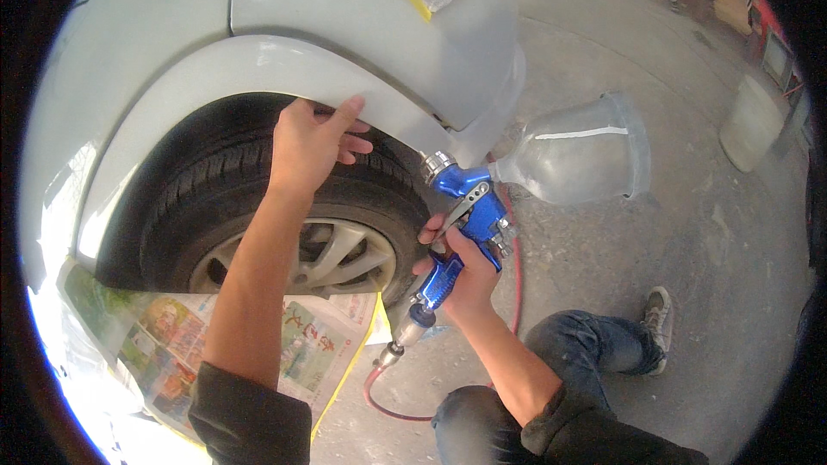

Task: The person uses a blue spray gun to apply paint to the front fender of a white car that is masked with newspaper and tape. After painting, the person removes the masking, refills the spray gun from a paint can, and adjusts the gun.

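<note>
Blue metal spray gun (487,213) with translucent plastic cup (586,159) leaning right. Right hand (469,280) grips its handle, nozzle near the pale grey car wheel arch (284,60). Left hand (310,145) at arch lip, fingers loosely curled; can't tell if it's pinching. Worn grey concrete floor (594,267). Yellow-taped newspaper (164,353) edges the black tire (198,176). Red hose (405,417) loops below; floor runs wide right of cup.

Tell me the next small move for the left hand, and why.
Probably ease the left hand away from the wheel arch: its fingers sit at the arch's edge, and the nozzle of the spray gun in the right hand is close by.
</note>
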A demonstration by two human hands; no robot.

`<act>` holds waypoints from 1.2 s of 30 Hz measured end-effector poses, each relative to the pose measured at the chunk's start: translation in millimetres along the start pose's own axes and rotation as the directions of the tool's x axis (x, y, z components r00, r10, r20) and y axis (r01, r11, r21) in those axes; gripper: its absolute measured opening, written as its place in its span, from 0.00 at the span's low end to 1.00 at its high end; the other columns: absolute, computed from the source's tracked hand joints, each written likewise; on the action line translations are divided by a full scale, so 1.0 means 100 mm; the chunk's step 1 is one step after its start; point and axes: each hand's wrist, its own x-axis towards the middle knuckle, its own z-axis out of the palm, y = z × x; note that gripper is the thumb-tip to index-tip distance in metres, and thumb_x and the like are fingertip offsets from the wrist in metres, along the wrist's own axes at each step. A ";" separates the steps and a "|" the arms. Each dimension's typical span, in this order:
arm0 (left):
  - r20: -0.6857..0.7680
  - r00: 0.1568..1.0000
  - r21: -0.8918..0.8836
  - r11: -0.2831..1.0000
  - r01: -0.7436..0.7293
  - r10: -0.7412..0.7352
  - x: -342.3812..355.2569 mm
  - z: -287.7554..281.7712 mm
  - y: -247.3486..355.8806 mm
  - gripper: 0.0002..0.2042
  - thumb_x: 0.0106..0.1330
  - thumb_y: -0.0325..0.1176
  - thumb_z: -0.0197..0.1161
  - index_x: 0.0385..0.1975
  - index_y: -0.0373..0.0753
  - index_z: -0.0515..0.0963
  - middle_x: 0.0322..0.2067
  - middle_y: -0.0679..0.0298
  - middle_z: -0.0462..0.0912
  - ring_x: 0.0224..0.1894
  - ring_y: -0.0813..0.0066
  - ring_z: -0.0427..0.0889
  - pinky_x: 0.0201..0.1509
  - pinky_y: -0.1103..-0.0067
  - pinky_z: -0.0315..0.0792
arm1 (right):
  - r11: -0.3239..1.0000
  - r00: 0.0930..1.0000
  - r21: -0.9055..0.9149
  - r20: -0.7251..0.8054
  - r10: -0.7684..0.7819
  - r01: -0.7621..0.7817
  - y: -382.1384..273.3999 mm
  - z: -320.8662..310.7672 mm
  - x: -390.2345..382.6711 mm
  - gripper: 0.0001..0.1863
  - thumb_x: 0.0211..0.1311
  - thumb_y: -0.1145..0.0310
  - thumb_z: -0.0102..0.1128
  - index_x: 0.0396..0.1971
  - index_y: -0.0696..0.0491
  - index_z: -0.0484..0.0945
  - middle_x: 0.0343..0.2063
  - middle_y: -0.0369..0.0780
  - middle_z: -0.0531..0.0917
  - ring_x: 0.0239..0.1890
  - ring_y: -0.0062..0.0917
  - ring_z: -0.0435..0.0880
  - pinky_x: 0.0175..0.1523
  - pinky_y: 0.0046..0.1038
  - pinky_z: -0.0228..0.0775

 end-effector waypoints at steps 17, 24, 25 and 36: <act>-0.008 1.000 0.046 0.999 -0.011 0.011 0.05 -0.16 -0.14 0.19 0.68 0.40 0.63 0.42 0.25 0.76 0.31 0.52 0.85 0.20 0.76 0.82 0.16 0.84 0.69 | 0.976 0.991 -0.187 -0.061 -0.121 0.107 -0.07 -0.12 0.01 0.13 0.66 0.69 0.53 0.48 0.54 0.75 0.41 0.39 0.82 0.43 0.24 0.81 0.29 0.27 0.80; -0.004 1.000 0.008 1.000 -0.008 0.008 0.04 -0.15 -0.15 0.18 0.69 0.40 0.62 0.43 0.26 0.75 0.31 0.53 0.85 0.20 0.76 0.82 0.17 0.85 0.69 | 0.944 0.994 -0.319 -0.032 -0.103 0.087 -0.18 0.00 0.01 0.08 0.66 0.65 0.58 0.36 0.55 0.78 0.27 0.37 0.78 0.26 0.20 0.76 0.25 0.20 0.70; -0.001 1.000 0.005 1.000 -0.008 0.008 0.05 -0.15 -0.16 0.18 0.69 0.40 0.62 0.43 0.26 0.75 0.31 0.53 0.85 0.20 0.76 0.82 0.17 0.85 0.69 | 0.934 0.987 -0.345 -0.090 -0.131 0.092 -0.19 -0.02 0.02 0.08 0.66 0.65 0.58 0.36 0.55 0.78 0.27 0.37 0.78 0.26 0.19 0.76 0.25 0.20 0.70; -0.016 1.000 0.035 0.999 0.002 -0.001 0.05 -0.12 -0.13 0.17 0.67 0.37 0.63 0.40 0.24 0.77 0.30 0.54 0.86 0.22 0.75 0.85 0.20 0.83 0.72 | 0.938 0.998 -0.343 -0.011 -0.054 0.047 -0.23 0.02 0.00 0.08 0.66 0.66 0.59 0.37 0.55 0.78 0.28 0.37 0.80 0.29 0.19 0.79 0.26 0.23 0.73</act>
